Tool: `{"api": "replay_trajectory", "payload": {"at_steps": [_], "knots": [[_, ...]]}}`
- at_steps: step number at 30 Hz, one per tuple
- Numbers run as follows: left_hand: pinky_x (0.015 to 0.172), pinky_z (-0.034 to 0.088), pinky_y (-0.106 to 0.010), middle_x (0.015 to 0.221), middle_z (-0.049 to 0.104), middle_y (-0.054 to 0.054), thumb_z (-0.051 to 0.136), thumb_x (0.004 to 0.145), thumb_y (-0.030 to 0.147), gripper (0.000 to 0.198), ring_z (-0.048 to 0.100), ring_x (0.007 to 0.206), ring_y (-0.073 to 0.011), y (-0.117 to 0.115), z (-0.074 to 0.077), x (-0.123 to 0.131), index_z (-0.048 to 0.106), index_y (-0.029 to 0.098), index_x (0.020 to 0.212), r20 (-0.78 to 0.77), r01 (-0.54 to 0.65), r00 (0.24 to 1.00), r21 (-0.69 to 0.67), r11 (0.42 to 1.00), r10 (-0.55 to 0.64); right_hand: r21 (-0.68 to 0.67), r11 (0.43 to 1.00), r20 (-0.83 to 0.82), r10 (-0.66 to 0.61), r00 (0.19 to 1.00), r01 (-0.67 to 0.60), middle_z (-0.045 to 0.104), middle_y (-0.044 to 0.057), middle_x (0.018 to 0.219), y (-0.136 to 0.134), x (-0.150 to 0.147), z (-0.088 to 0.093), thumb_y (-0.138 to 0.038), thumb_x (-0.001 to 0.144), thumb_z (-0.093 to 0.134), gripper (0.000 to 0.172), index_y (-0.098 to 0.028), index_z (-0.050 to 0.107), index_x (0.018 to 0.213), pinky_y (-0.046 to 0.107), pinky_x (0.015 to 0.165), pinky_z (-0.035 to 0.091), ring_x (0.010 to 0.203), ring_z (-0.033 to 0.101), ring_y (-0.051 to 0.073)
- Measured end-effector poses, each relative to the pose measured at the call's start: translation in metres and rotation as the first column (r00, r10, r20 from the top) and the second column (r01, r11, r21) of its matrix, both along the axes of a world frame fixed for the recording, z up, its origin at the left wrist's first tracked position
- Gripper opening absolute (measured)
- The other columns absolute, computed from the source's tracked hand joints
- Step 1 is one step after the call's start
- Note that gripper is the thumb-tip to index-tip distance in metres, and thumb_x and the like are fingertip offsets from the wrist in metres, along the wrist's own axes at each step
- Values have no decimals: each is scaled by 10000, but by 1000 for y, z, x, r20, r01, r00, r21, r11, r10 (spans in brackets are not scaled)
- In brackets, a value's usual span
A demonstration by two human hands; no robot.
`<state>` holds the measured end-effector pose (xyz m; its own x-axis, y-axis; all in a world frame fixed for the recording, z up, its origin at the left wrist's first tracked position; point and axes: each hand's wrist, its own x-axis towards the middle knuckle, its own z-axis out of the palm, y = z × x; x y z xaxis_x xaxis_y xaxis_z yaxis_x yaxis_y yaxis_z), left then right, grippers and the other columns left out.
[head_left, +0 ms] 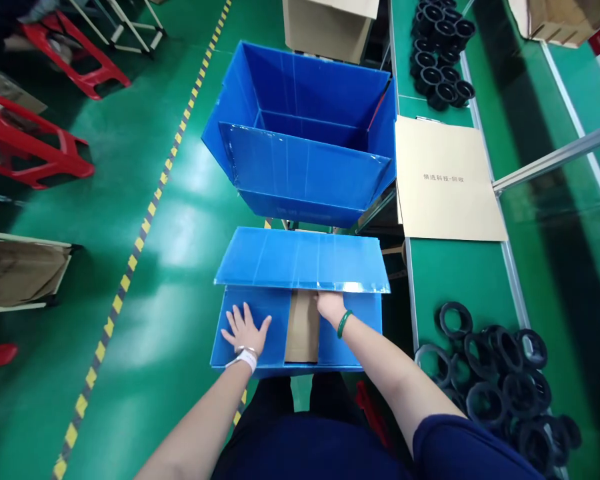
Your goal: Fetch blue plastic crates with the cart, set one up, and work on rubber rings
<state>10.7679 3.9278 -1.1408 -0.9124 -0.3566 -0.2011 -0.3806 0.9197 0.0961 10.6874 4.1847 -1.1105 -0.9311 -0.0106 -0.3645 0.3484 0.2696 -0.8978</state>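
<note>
Right in front of me is a blue corrugated plastic box point(255, 337). Its two side flaps are folded inward, and a strip of brown cardboard point(301, 330) shows in the gap between them. The long far flap point(303, 259) is partly raised over them. My left hand point(247, 331) lies flat on the left side flap, fingers spread. My right hand point(331, 307) reaches to the right edge of the gap, under the edge of the far flap. That flap hides its fingertips, so I cannot tell whether they grip anything.
A larger open blue box point(305, 163) stands just beyond. On the right, a green conveyor point(430, 267) carries black rings point(510, 387), a cardboard sheet point(450, 180) and more black rings point(443, 60). Red stools point(30, 143) stand left of a yellow-black floor line point(140, 243).
</note>
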Motion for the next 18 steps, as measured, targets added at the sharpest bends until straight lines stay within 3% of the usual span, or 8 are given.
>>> {"api": "replay_trajectory", "payload": {"at_steps": [2,4,7,9,10,12,15,18], "knots": [[1207,149,-684,1689,165,-190,342,980,651,847,86,1566,-345,-15,2,-29,203,110,1616,-55,-82,995,27,996,84,152,988,-30,-17,999,21,545,165,1400,4,7,9,-50,753,642,441,-185,631,1173,694,1225,17,1512,120,450],[1206,181,-662,1659,236,-226,340,978,665,859,165,1548,-358,-28,0,-56,217,92,1605,-106,-125,986,61,990,131,369,929,-69,1,998,25,544,220,1387,10,10,30,-23,754,604,499,-138,619,1239,704,1209,142,1470,242,460],[1158,314,-591,1513,449,-251,383,956,691,867,409,1416,-379,-40,-5,-90,250,118,1594,-159,-165,972,78,983,175,611,791,-59,91,994,-36,375,270,1551,22,17,74,16,747,545,746,-61,436,1481,616,1183,318,1479,277,436],[1073,403,-571,1393,538,-254,401,943,702,872,529,1276,-401,-44,-8,-103,271,126,1583,-161,-190,966,78,979,200,734,676,-37,128,991,-60,268,252,1626,37,22,101,25,765,502,837,-47,288,1571,494,1172,394,1495,299,381],[1031,430,-571,1355,554,-257,400,940,705,869,557,1224,-413,-45,-9,-107,283,126,1577,-157,-201,965,77,977,211,780,623,-28,117,993,-52,264,246,1632,48,23,113,24,781,479,844,-43,241,1588,451,1156,421,1480,346,358],[975,460,-574,1323,560,-263,395,940,706,858,574,1180,-431,-45,-10,-110,300,127,1566,-159,-207,963,83,975,218,822,570,-27,29,999,5,352,227,1599,77,25,133,-4,837,443,794,-65,227,1598,413,1104,472,1391,487,328],[939,485,-582,1318,559,-262,417,925,719,868,583,1164,-438,-44,-10,-110,318,130,1555,-189,-202,957,108,973,220,833,550,28,-141,990,55,589,195,1411,121,25,152,-158,961,457,600,-116,358,1551,409,980,541,1188,650,317],[949,495,-606,1406,514,-259,448,910,718,870,567,1210,-449,-48,-8,-110,329,138,1548,-226,-192,948,155,969,224,841,541,105,-203,974,22,714,178,1193,135,28,161,-257,1008,490,453,-107,517,1434,387,931,544,1093,691,308]]}}
